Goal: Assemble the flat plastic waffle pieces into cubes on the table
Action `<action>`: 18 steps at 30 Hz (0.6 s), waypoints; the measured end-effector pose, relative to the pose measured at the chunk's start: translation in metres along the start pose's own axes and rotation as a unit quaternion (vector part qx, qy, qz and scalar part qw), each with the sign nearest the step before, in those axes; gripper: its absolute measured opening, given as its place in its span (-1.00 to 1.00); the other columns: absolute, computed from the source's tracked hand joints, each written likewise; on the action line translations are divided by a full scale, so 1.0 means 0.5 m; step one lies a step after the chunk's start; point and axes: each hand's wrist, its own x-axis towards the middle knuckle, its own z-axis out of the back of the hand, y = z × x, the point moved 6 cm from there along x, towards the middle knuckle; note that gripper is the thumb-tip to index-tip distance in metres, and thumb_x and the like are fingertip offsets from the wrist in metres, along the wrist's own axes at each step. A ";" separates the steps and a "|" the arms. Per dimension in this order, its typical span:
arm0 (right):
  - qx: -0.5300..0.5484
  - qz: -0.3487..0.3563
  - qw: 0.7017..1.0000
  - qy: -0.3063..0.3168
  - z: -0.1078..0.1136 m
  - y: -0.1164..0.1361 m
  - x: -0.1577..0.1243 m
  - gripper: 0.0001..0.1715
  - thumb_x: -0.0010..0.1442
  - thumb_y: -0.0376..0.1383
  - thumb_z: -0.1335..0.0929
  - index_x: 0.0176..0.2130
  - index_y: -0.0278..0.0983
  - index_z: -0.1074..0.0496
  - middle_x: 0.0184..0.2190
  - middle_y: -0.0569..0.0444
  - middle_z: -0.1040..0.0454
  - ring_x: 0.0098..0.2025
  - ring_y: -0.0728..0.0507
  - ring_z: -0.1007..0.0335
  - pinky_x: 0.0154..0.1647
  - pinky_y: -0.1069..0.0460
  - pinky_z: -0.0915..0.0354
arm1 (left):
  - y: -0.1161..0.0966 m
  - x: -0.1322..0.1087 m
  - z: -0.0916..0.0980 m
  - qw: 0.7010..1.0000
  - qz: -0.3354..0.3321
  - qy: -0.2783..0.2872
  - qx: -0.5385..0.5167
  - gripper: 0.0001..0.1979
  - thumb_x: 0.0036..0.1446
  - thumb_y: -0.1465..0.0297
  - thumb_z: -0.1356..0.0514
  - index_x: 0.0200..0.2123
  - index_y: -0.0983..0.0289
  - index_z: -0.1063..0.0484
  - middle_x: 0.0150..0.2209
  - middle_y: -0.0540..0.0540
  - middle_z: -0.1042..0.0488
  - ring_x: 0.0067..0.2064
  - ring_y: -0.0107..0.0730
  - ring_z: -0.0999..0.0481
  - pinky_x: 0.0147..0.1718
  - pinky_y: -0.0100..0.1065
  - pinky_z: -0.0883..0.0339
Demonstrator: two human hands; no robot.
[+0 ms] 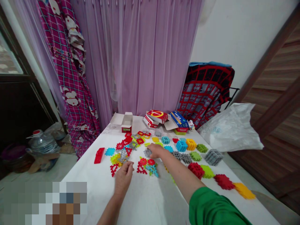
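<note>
My right hand (155, 151) reaches to the middle of the white table, its fingers closed on a grey toothed plastic building piece (147, 152). My left hand (124, 173) hovers at the near side of a loose pile, fingers curled in, with nothing visible in them. Close to it are a yellow piece (115, 159), a grey toothed piece (122, 155) and a red triangular piece (114, 169). Between my hands and a little nearer lie a red triangle (141, 168), red round pieces (143, 161) and a blue triangle (152, 170).
On the right stand stacks of same-coloured pieces, among them blue (181, 146), grey (213, 157), red (196, 170) and yellow (245, 191). An open box (127, 122) and other cartons (157, 117) line the back. A red object (99, 155) lies left; a white bag (231, 128) sits right.
</note>
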 end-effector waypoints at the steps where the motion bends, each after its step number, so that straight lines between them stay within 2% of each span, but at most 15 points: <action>1: 0.003 0.002 1.000 -0.006 0.005 0.002 -0.004 -0.42 -0.09 -0.29 -0.48 -0.01 -0.19 -0.48 -0.03 -0.04 -0.50 -0.06 -0.22 -0.45 -0.11 -0.01 -0.33 | 0.001 0.000 -0.001 1.000 0.001 0.001 -0.003 -0.63 0.09 0.08 -0.05 -0.32 0.18 -0.54 -0.53 0.00 -0.55 -0.49 -0.31 -0.53 -0.50 -0.36 -0.36; 5: 0.029 0.022 0.998 -0.054 0.028 0.026 -0.029 -0.40 0.01 -0.24 -0.44 0.08 -0.20 -0.41 0.00 -0.04 -0.45 -0.03 -0.21 -0.42 -0.08 -0.02 -0.30 | 0.006 0.001 -0.002 1.000 0.010 0.001 -0.025 -0.61 0.06 0.06 -0.07 -0.30 0.18 -0.54 -0.51 0.01 -0.56 -0.50 -0.32 -0.52 -0.50 -0.35 -0.36; 8: 0.080 0.063 0.989 -0.109 0.040 0.059 -0.060 -0.38 0.05 -0.23 -0.44 0.11 -0.18 -0.37 0.00 0.00 -0.43 -0.04 -0.16 -0.39 -0.07 0.00 -0.27 | 0.005 0.002 0.000 0.998 0.015 0.000 -0.054 -0.55 0.05 0.01 -0.09 -0.23 0.22 -0.55 -0.45 0.05 -0.59 -0.50 -0.33 -0.51 -0.47 -0.33 -0.38; 13: 0.134 0.113 0.972 -0.156 0.033 0.113 -0.108 -0.42 0.05 -0.25 -0.44 0.08 -0.17 -0.38 -0.06 0.04 -0.43 -0.08 -0.14 -0.38 -0.08 0.01 -0.27 | -0.006 -0.001 0.002 0.998 0.013 0.011 -0.067 -0.48 0.05 -0.04 -0.11 -0.16 0.24 -0.55 -0.51 0.01 -0.56 -0.53 -0.37 -0.47 -0.46 -0.33 -0.36; 15: 0.130 0.109 0.972 -0.162 0.023 0.130 -0.119 -0.43 0.06 -0.25 -0.43 0.08 -0.16 -0.37 -0.05 0.03 -0.42 -0.05 -0.16 -0.37 -0.06 0.01 -0.28 | -0.006 -0.002 -0.003 0.996 0.015 0.023 -0.085 -0.48 0.02 -0.03 -0.15 -0.17 0.25 -0.55 -0.53 -0.01 -0.53 -0.55 -0.39 -0.45 -0.49 -0.34 -0.34; 18: 0.131 0.062 0.974 -0.173 0.009 0.147 -0.129 -0.44 0.06 -0.20 -0.41 0.07 -0.19 -0.36 -0.05 0.00 -0.41 -0.05 -0.19 -0.38 -0.08 -0.01 -0.29 | 0.004 -0.001 -0.011 0.989 0.030 0.032 -0.141 -0.46 -0.08 -0.04 -0.23 -0.20 0.27 -0.52 -0.54 -0.03 -0.51 -0.58 -0.44 -0.40 -0.54 -0.38 -0.30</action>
